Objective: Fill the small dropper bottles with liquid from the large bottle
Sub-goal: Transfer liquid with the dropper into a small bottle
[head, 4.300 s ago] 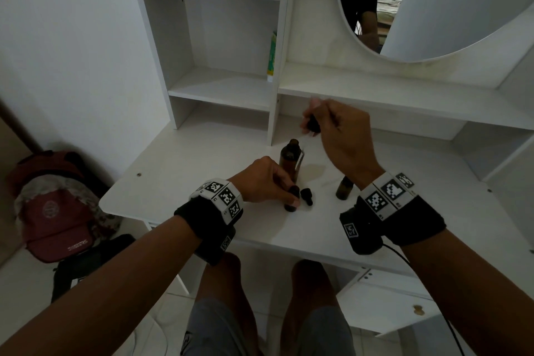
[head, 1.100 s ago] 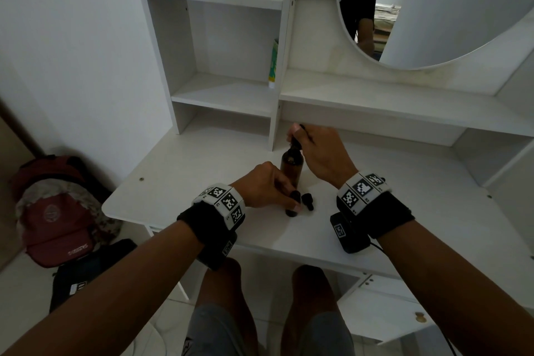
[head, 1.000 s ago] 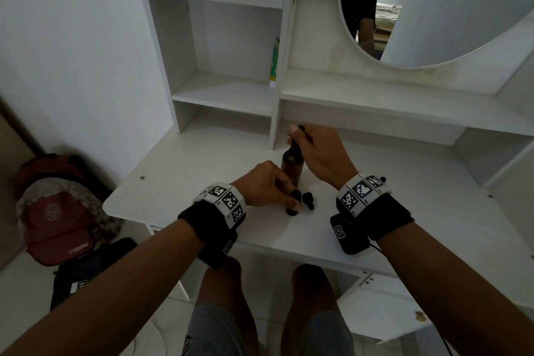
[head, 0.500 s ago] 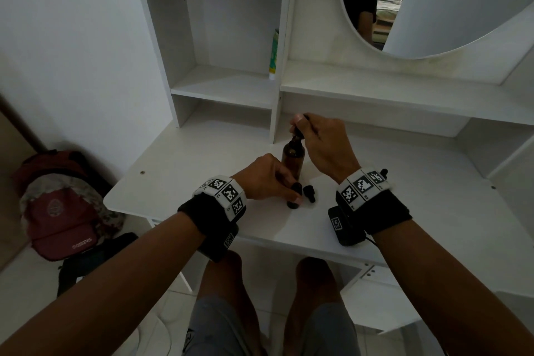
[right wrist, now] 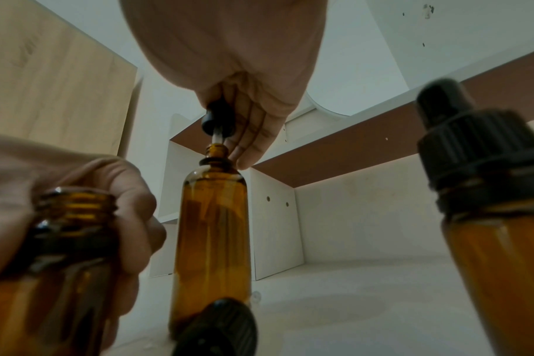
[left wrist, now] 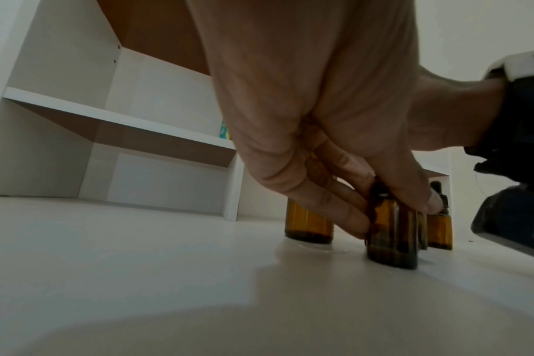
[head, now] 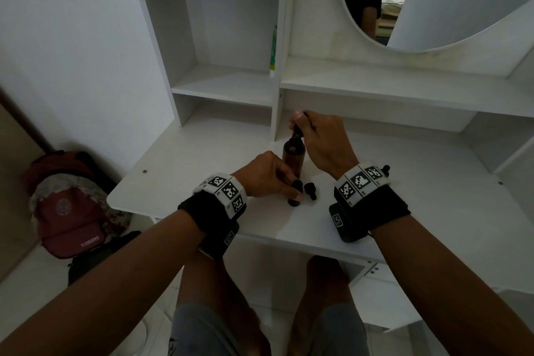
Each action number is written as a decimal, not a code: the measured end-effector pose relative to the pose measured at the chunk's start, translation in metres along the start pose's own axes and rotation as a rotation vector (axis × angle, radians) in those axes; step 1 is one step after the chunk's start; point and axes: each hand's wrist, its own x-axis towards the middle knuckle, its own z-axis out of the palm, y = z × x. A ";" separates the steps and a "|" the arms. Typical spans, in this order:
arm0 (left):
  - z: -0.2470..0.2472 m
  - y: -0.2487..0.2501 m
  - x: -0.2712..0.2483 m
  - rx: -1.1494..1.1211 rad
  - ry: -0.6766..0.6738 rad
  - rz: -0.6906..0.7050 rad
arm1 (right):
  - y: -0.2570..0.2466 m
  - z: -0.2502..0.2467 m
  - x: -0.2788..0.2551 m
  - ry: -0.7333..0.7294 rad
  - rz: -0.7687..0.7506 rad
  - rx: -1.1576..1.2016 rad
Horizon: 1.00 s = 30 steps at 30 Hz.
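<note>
A tall amber large bottle (head: 294,153) stands uncapped on the white desk (head: 179,179). My right hand (head: 300,121) pinches a black dropper (right wrist: 218,118) just above its neck, with the glass pipette (right wrist: 216,137) reaching down into the opening. My left hand (head: 289,191) grips an open small amber bottle (left wrist: 393,231) standing on the desk in front of the large one; its threaded mouth (right wrist: 77,200) is bare. A loose black cap (head: 310,189) lies beside it. A second small bottle (right wrist: 488,216) with a black dropper cap stands to the right.
White shelf compartments (head: 228,87) rise right behind the bottles, and a divider panel (head: 278,95) stands close to the large bottle. A round mirror (head: 433,0) hangs above. A red backpack (head: 69,208) lies on the floor left of the desk.
Over four seconds my right hand brought the dropper down from mid-air to the large bottle's neck. In the last second it has stayed there. My left hand keeps holding the small bottle.
</note>
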 end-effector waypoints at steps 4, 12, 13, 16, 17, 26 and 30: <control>0.000 -0.001 0.000 0.002 -0.003 -0.007 | -0.002 0.001 0.000 -0.020 0.015 -0.004; 0.000 -0.002 0.000 -0.002 -0.004 -0.006 | -0.002 0.000 0.000 -0.031 0.022 0.008; 0.000 -0.002 0.000 -0.006 -0.004 -0.006 | -0.002 0.000 0.000 -0.027 0.020 0.007; 0.000 -0.001 0.000 -0.011 -0.003 0.001 | -0.002 0.000 0.000 -0.016 0.023 0.018; 0.000 -0.001 -0.001 -0.013 -0.003 0.002 | -0.002 -0.001 0.000 -0.022 0.026 0.013; -0.001 0.000 -0.001 -0.026 -0.006 -0.009 | -0.002 -0.001 0.001 -0.035 0.042 0.014; -0.001 0.001 -0.002 -0.024 -0.005 -0.005 | -0.004 -0.001 -0.001 -0.015 0.031 0.018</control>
